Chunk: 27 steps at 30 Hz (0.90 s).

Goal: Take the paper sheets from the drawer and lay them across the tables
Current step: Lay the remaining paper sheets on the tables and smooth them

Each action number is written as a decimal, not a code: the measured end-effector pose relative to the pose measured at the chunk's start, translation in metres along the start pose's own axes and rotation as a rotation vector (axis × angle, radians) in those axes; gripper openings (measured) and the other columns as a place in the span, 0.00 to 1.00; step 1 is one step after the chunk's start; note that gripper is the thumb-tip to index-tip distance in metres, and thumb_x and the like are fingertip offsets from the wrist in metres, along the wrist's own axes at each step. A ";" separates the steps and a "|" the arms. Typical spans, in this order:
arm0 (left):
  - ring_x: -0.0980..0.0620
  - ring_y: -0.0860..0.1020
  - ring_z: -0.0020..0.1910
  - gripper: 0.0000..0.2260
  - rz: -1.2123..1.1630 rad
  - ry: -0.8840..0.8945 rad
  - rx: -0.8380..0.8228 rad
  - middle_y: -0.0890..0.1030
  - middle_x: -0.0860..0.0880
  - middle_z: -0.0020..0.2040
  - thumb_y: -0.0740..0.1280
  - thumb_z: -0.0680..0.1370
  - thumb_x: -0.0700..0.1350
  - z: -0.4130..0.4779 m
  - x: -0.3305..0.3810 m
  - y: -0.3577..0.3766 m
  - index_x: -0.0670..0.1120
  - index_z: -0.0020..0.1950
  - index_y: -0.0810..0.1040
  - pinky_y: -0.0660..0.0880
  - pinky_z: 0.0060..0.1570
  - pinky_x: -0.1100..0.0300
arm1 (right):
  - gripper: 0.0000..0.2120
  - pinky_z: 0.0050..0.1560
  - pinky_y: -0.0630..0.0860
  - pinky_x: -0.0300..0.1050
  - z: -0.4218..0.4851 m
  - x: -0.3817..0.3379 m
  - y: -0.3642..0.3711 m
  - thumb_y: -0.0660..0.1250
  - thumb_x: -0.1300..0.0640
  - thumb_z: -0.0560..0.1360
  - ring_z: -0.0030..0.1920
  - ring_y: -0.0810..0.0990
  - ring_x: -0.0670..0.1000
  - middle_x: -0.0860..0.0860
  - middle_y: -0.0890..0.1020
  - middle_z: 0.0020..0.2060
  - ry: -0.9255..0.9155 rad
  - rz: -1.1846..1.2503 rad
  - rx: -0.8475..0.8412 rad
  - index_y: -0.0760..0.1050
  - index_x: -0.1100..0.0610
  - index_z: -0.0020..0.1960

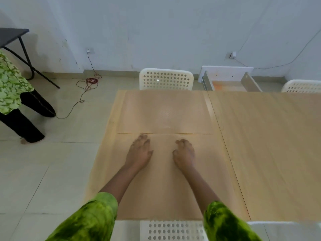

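Hands flat and empty: left hand [139, 152] and right hand [185, 153] press the near sheet [161, 188], its far edge touching the far sheet [165, 112], long axis left-right; right table [271, 145] bare, nearer right hand

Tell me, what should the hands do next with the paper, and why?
Probably slide both hands outward to flatten the near paper sheet. The left hand and right hand rest on it near its far edge, which meets the far paper sheet already lying flat. After that, the right table looks bare, and the drawer stands open.
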<state>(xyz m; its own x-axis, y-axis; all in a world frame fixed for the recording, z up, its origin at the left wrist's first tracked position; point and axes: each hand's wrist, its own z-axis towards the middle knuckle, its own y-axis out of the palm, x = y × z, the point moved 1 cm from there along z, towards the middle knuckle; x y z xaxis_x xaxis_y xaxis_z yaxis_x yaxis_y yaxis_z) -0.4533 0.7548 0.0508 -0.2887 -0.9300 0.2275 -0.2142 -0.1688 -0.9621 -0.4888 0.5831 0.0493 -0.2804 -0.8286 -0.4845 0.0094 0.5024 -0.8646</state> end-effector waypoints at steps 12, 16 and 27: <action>0.48 0.70 0.69 0.23 0.123 0.013 0.020 0.70 0.50 0.71 0.49 0.78 0.57 0.004 -0.020 0.048 0.53 0.71 0.66 0.53 0.66 0.50 | 0.39 0.74 0.38 0.53 0.011 0.009 0.036 0.29 0.37 0.67 0.77 0.41 0.51 0.49 0.45 0.77 -0.199 -0.298 -0.137 0.44 0.47 0.76; 0.49 0.58 0.75 0.27 0.129 -0.079 0.087 0.60 0.50 0.76 0.42 0.77 0.59 -0.003 -0.060 0.047 0.55 0.75 0.58 0.45 0.69 0.52 | 0.33 0.75 0.39 0.52 0.023 0.047 0.011 0.35 0.38 0.75 0.77 0.40 0.52 0.50 0.44 0.77 -0.074 -0.344 -0.105 0.41 0.49 0.76; 0.48 0.50 0.77 0.34 0.090 -0.104 0.104 0.52 0.48 0.78 0.35 0.72 0.62 -0.008 -0.087 0.040 0.52 0.76 0.51 0.49 0.74 0.48 | 0.31 0.74 0.37 0.55 0.027 0.106 -0.033 0.40 0.41 0.79 0.76 0.37 0.51 0.51 0.41 0.77 0.135 -0.325 -0.069 0.38 0.53 0.76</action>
<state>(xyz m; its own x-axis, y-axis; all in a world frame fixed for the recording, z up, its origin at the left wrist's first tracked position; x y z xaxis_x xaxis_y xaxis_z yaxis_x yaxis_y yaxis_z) -0.4444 0.8314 -0.0062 -0.2033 -0.9707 0.1277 -0.0925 -0.1108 -0.9895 -0.4925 0.4725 0.0226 -0.3827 -0.9101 -0.1592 -0.1648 0.2368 -0.9575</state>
